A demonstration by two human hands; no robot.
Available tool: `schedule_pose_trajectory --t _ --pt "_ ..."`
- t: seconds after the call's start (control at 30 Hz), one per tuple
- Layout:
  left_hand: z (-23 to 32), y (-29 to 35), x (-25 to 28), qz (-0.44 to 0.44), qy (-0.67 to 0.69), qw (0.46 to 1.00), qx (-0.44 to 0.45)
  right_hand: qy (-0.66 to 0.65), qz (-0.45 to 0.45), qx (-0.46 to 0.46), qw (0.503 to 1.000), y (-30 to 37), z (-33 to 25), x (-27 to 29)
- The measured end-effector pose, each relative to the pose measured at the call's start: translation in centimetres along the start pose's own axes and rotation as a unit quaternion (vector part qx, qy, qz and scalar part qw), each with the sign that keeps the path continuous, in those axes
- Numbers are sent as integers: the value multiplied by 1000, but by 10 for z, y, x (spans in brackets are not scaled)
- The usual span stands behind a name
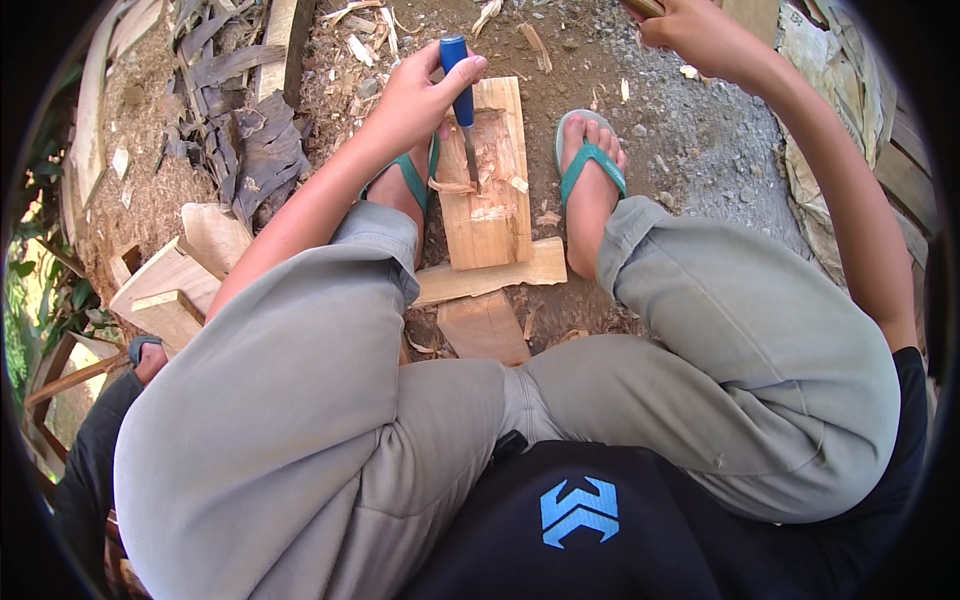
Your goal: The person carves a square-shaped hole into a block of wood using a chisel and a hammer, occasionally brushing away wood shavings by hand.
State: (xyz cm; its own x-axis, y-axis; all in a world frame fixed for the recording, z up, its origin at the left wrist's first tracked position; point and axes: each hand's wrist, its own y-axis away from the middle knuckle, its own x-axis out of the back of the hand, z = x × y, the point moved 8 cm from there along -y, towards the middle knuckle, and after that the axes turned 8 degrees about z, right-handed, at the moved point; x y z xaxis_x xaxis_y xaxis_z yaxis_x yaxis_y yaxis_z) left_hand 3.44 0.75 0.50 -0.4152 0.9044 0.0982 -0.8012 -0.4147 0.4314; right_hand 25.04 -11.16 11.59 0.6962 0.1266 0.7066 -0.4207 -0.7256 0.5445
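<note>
Apparently seated low, a person (650, 490) steadies a chisel (456, 88) on a wooden block (487, 235) between two feet (590, 215).

The left hand (425, 90) has thumb and fingers clamped on the smooth blue handle, seemingly to keep the slim, dark metal blade (470, 155) nearly upright in the block's rough, gouged hollow. Well apart, the right hand (690, 38) is raised at the upper right, fingers curled around a brown wooden piece (645, 7); the view cuts it off, so I cannot tell its shape. The block, pale and straight-grained, lies lengthwise, its near end meeting a crosswise offcut (545, 262), perhaps a prop. Teal-strapped sandals (593, 155) flank it, likely limiting sideways slip. Curled, papery shavings (455, 187) lie about on gritty ground (690, 180); the loose grey trousers (740, 290) look soft and creased.
</note>
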Motion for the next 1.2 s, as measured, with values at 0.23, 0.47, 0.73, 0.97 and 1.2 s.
schedule_pose_trajectory --t 0.23,0.47,0.73,0.97,1.2 --pt "-39 -37 16 82 -202 975 38 58 114 8 992 0 -47 40" --pt "-42 -28 26 110 -216 970 33 178 -78 64 979 -20 -34 -29" --pt "-59 -30 27 96 -172 978 65 52 34 -23 998 -35 -21 -27" --pt "-46 -31 14 82 -177 979 57 99 65 -74 990 -29 -30 13" --pt "-45 -25 27 102 -170 979 56 139 -95 34 985 -27 -35 -20"
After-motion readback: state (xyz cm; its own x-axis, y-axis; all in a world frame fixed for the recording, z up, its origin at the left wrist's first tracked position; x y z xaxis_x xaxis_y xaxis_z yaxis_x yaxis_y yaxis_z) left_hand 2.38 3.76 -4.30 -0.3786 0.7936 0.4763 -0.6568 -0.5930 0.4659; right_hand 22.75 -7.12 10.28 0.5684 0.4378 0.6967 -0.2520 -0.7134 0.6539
